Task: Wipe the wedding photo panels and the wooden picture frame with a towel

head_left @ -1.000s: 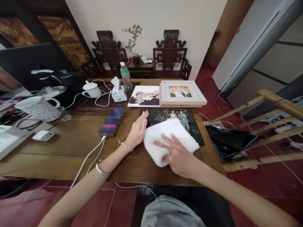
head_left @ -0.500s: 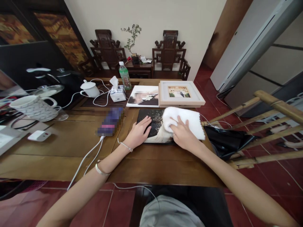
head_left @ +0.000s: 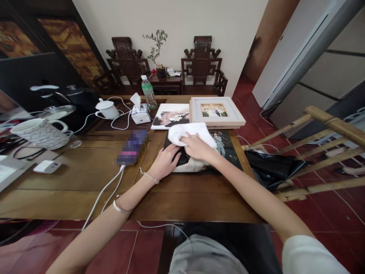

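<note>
A dark unframed photo print lies flat on the wooden table in front of me. My right hand presses a white cloth onto the print's upper left part, fingers closed over the cloth. My left hand rests flat on the print's left edge with fingers stretched out, holding it down. Just beyond lie a light wooden framed photo and another unframed print.
A phone on a white cable sits left of the print. Further left are a tissue box, a green bottle, a white teapot and a patterned mug. A black bag and a bamboo chair stand at right.
My right hand swept the white cloth from the print's near side up to its far right, then left across the top. My left hand moved onto the print's left edge.
</note>
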`<action>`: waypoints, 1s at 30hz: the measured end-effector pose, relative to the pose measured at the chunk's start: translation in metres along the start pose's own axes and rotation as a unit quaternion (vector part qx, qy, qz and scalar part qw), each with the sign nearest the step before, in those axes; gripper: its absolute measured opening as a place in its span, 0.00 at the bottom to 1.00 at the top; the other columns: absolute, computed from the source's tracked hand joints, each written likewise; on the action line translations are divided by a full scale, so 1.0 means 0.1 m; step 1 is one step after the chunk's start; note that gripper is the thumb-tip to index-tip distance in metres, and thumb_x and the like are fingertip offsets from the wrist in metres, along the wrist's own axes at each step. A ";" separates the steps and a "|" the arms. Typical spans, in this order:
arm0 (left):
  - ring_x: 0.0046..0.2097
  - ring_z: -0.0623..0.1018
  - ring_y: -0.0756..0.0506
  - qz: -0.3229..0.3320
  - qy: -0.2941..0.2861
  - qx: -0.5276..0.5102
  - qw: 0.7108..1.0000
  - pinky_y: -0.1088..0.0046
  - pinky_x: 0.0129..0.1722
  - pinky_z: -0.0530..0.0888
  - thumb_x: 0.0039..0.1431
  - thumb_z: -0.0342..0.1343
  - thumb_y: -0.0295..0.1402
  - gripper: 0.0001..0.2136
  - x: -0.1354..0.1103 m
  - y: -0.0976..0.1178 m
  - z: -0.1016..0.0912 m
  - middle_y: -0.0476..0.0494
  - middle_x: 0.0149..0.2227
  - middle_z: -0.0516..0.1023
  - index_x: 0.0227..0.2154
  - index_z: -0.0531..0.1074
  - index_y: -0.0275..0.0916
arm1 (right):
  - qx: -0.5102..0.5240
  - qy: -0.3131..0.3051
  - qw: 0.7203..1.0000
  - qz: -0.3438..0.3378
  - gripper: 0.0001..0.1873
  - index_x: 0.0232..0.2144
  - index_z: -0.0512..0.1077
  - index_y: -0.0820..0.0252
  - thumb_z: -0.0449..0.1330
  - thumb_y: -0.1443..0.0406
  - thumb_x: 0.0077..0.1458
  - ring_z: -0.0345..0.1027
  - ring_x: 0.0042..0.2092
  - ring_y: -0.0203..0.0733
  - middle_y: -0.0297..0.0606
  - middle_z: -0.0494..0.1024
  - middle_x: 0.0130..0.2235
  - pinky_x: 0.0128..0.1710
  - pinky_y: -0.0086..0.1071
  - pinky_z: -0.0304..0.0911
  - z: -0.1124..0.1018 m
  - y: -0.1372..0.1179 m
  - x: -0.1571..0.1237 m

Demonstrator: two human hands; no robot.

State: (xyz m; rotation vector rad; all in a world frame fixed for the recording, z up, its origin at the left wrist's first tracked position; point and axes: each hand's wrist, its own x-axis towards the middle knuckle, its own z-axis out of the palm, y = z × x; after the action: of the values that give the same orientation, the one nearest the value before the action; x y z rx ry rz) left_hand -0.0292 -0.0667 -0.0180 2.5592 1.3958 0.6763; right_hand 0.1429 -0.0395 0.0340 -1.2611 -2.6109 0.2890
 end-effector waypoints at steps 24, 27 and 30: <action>0.65 0.60 0.42 -0.014 -0.002 -0.019 1.000 0.51 0.61 0.62 0.65 0.43 0.33 0.18 -0.02 -0.03 0.05 0.37 0.62 0.65 0.56 0.65 0.37 | -0.090 -0.081 0.992 0.031 0.22 0.32 0.76 0.61 0.48 0.80 0.41 0.37 0.68 0.62 0.41 0.55 0.66 0.59 0.68 0.44 -0.22 0.01 -1.68; 0.65 0.61 0.42 -0.011 -0.005 -0.020 1.000 0.52 0.61 0.62 0.65 0.44 0.33 0.18 -0.01 -0.04 0.04 0.38 0.62 0.65 0.56 0.65 0.37 | -0.084 -0.063 0.994 0.044 0.23 0.38 0.75 0.63 0.48 0.79 0.44 0.41 0.67 0.60 0.48 0.59 0.64 0.59 0.65 0.46 -0.28 0.25 -1.39; 0.65 0.60 0.42 -0.009 -0.007 -0.022 1.000 0.52 0.61 0.62 0.66 0.44 0.33 0.18 -0.01 -0.04 0.04 0.38 0.62 0.65 0.56 0.65 0.37 | -0.095 -0.044 0.992 0.066 0.24 0.45 0.73 0.66 0.48 0.77 0.48 0.46 0.66 0.58 0.56 0.64 0.61 0.59 0.60 0.49 -0.30 0.49 -1.11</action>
State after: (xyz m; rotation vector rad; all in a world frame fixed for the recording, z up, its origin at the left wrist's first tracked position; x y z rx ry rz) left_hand -0.0314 -0.0649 -0.0232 2.5113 1.3821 0.6779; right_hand 0.2547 -0.0944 0.0365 -1.5210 -2.6855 0.1220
